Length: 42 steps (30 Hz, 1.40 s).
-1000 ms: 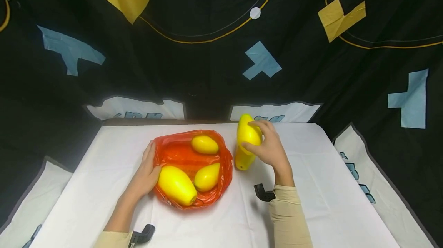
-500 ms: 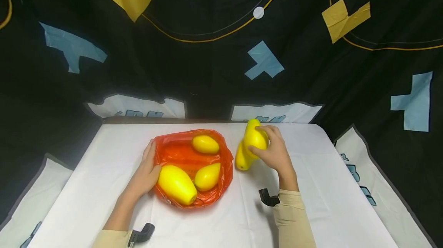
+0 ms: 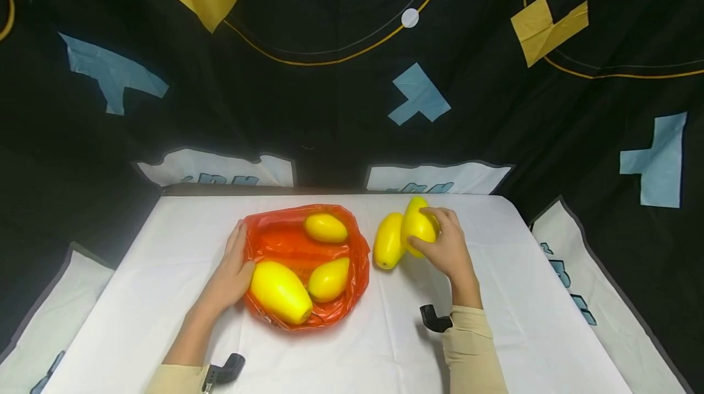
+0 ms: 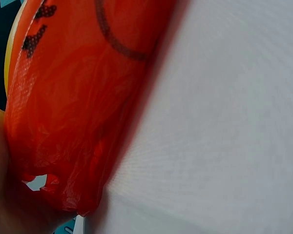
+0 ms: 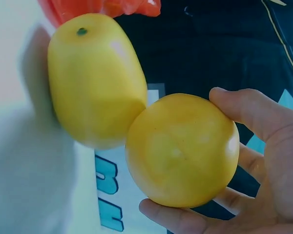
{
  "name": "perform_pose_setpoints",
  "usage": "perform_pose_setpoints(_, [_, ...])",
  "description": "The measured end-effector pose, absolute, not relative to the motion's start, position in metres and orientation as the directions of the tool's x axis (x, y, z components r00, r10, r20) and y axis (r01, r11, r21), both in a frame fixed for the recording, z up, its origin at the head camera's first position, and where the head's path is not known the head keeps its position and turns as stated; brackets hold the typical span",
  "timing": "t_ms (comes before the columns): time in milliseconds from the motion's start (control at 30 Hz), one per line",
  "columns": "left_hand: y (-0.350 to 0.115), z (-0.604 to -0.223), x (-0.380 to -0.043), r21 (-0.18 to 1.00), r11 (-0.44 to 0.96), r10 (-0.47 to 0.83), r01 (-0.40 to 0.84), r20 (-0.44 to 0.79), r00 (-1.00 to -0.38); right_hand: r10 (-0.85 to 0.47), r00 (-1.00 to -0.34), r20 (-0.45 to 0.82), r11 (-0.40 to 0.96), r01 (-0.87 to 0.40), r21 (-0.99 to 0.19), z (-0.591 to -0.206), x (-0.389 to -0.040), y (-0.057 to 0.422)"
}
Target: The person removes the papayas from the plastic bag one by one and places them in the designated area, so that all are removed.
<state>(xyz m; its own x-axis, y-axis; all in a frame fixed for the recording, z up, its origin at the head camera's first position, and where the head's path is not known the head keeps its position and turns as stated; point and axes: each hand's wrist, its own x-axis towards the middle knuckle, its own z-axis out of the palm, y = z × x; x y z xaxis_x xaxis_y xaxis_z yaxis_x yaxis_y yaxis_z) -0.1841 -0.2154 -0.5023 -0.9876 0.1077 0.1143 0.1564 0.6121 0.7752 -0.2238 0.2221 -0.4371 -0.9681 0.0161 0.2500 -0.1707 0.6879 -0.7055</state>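
Note:
At the left side of a red plastic bag [image 3: 275,241], my left hand [image 3: 228,278] grips its rim, the thumb near the large fruit; the left wrist view shows the hand against the bag's wall, fingertips hidden. Inside the bag lie a large yellow oblong fruit [image 3: 282,293] and two smaller yellow fruits [image 3: 326,228]. To the bag's right, my right hand [image 3: 448,244] holds a yellow oval fruit [image 3: 419,226] between thumb and fingers. Beside it is another yellow oblong fruit [image 3: 388,241]. In the right wrist view the held fruit [image 5: 180,151] overlaps that second fruit [image 5: 95,83].
A white cloth covers the table [image 3: 528,321]. Behind it hangs a black curtain [image 3: 308,119] with blue and gold tape pieces and a drooping yellow cord. White printed sheets hang past the table's back edge and right side.
My right hand has moved right and slightly nearer with its fruit, away from over the other fruit, which now shows more fully. The left hand and bag stay in place.

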Motion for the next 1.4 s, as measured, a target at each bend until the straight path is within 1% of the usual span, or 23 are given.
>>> perform_pose_setpoints(300, [-0.215,-0.504,-0.186,0.782,0.600,0.114,0.168,0.124,-0.986,0.044,-0.973,0.228,0.689,-0.136,-0.711,-0.453,-0.224,0.238])
perform_pose_setpoints(500, [-0.215,-0.504,-0.185,0.781,0.600,0.117,0.173,0.129,-0.985,0.064,-0.979,0.191,0.669,-0.100,-0.737,-0.462,-0.224,0.247])
perform_pose_setpoints(900, [-0.216,-0.505,-0.186,0.786,0.594,0.118,0.168,0.121,-0.986,0.084,-0.992,0.093,0.675,-0.012,-0.738,-0.483,-0.226,0.257])
perform_pose_setpoints(1167, [-0.215,-0.504,-0.186,0.787,0.594,0.114,0.169,0.126,-0.986,0.088,-0.992,0.085,0.668,-0.005,-0.744,-0.482,-0.228,0.257])
perform_pose_setpoints(1400, [-0.215,-0.504,-0.185,0.786,0.594,0.115,0.173,0.130,-0.985,0.075,-0.994,0.073,0.692,-0.001,-0.722,-0.481,-0.229,0.258])
